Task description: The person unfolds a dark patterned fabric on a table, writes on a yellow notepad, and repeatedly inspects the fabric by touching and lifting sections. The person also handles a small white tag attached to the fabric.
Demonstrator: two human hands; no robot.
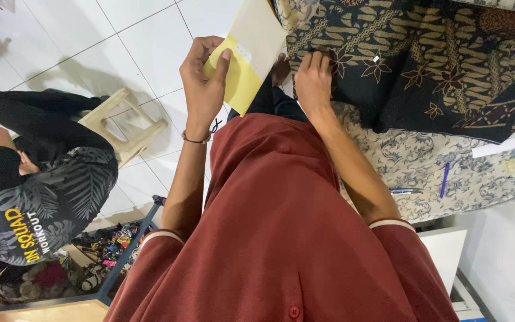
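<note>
Co-worker: at the far left we see another person (37, 179) in a black shirt with a grey leaf print, sitting low over the white tiled floor (90, 42); their hands are out of our view.
Stool: a small cream plastic stool (127, 125) stands on the tiles just beside that person.
Crate: below the stool we see a dark metal-framed crate (99, 253) holding a jumble of small colourful items, too small for us to tell apart.
Left hand: our left hand (205, 80), with a thin bracelet at the wrist, is raised over the floor and closed around a card, the thumb pressed across its face and the other fingers curled behind it.
Card: the yellow and cream card (251, 50) is tilted, its upper end reaching the top edge of the view and its right edge near the cloth.
Right hand: our right hand (313, 80) rests on the near edge of the dark cloth, fingers bent and pinching at the fabric; we cannot tell how firm the pinch is.
Cloth: the dark patterned cloth (424, 59), with brown and gold leaf motifs, lies spread over a table.
Table cover: beneath it we see a pale floral table cover (424, 161).
Pens: a blue pen (444, 180) and a silver pen (405, 191) lie on the cover, near each other.
Paper slip: a white paper slip (498, 147) lies at the right, just below the cloth's edge.
</note>
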